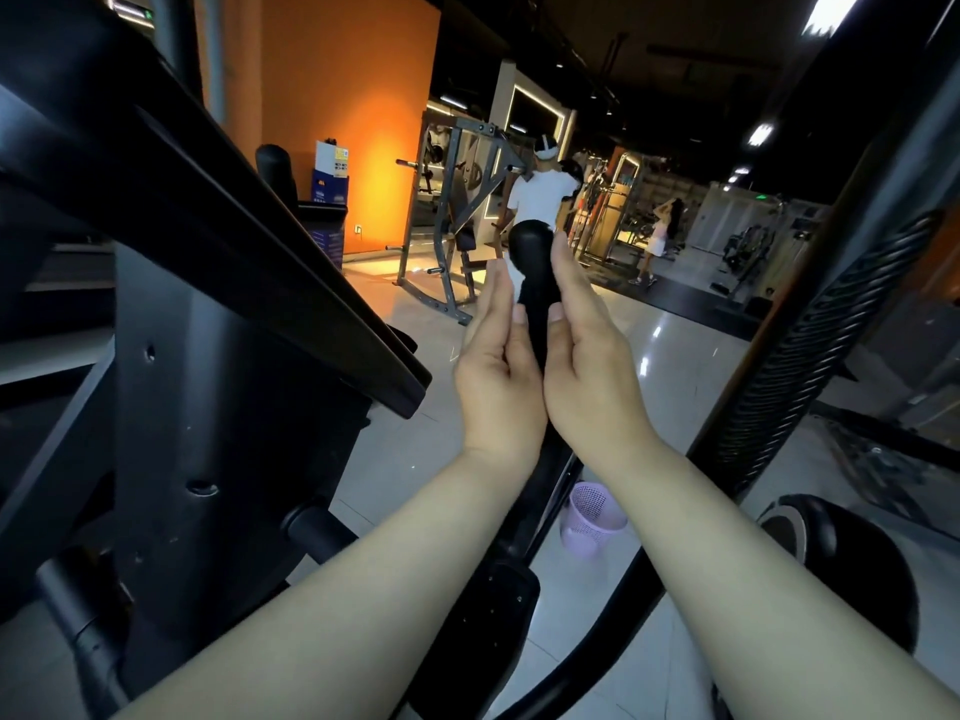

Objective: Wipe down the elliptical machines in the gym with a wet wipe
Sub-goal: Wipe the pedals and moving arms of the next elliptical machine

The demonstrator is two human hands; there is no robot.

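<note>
At the far left stands the black body of the elliptical machine (208,407), its slanted console arm running down toward the middle of the view. Behind it rises an orange wall (337,122), and in front of that wall stands a grey metal weight rack (457,210). In the middle, the left hand (496,356) is held flat, fingers straight and together, its palm laid against the left side of the machine's black rounded handle (530,262). A small white scrap (511,272) shows between the left fingertips and the handle; whether it is the wet wipe cannot be told. The right hand (582,345) mirrors it on the other side, fingers straight and palm against the handle. So the handle sits sandwiched between two flat palms, with neither hand curled round it. Behind the handle a person in a white shirt (540,194) stands by the rack. Below the forearms a pale purple mesh basket (592,517) sits on the glossy tiled floor. Further right a second black bar with a ribbed grip (831,330) slants upward, and well beyond it another person in white (657,236) stands among the machines.
</note>
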